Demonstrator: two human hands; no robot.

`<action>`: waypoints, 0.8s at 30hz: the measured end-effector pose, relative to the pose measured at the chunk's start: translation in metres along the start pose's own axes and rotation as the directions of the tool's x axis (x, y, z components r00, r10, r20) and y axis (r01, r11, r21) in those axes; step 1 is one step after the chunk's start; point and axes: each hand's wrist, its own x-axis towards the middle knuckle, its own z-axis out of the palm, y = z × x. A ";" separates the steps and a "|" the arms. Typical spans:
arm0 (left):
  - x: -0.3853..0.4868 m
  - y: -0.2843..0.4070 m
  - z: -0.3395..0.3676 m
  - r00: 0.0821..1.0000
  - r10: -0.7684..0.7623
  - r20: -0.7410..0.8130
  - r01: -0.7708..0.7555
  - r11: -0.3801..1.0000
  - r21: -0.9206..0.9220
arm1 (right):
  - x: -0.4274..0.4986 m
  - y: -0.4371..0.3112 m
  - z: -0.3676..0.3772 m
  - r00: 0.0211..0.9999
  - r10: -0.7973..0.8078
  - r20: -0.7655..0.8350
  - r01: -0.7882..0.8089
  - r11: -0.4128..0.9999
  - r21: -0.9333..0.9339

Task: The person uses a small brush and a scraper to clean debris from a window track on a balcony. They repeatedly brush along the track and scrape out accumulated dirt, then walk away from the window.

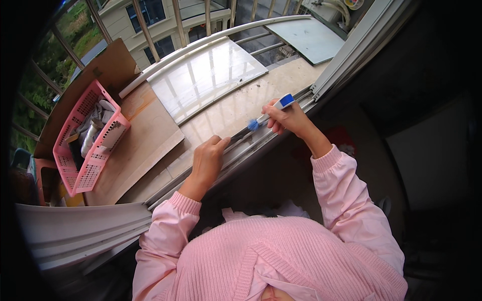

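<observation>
My right hand (285,118) grips a white-handled brush (278,105) with a blue panel at its upper end. The brush's blue bristles (253,125) point down and left at a sliding-window track (263,139). Lower and to the left, my left hand (208,160) is closed around the near end of a narrow dark tool (238,136). That tool lies along the track, its far end close to the bristles; its exact kind is unclear, and my fingers hide its near end. Beyond the track runs a beige stone ledge (222,118) with dark specks of debris.
On the ledge lie a glossy white panel (209,75), a brown board (150,139) and a pale panel (307,37). A pink plastic basket (88,177) of odds and ends stands left, before cardboard (90,75). Metal railing bars (177,22) close the far side. A window frame (350,49) rises right.
</observation>
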 end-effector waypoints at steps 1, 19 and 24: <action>0.001 -0.001 0.001 1.000 0.001 0.008 -0.001 1.000 -0.002 | 0.001 0.001 0.000 0.999 0.000 0.038 -0.002 0.999 0.041; 0.009 0.005 0.017 0.990 -0.026 -0.141 0.007 0.992 -0.128 | 0.010 0.058 -0.012 0.982 0.116 0.151 -0.176 0.853 0.491; 0.035 0.013 0.014 0.971 0.057 -0.232 -0.086 0.989 -0.118 | 0.010 0.045 -0.022 0.988 0.090 0.124 -0.145 0.808 0.571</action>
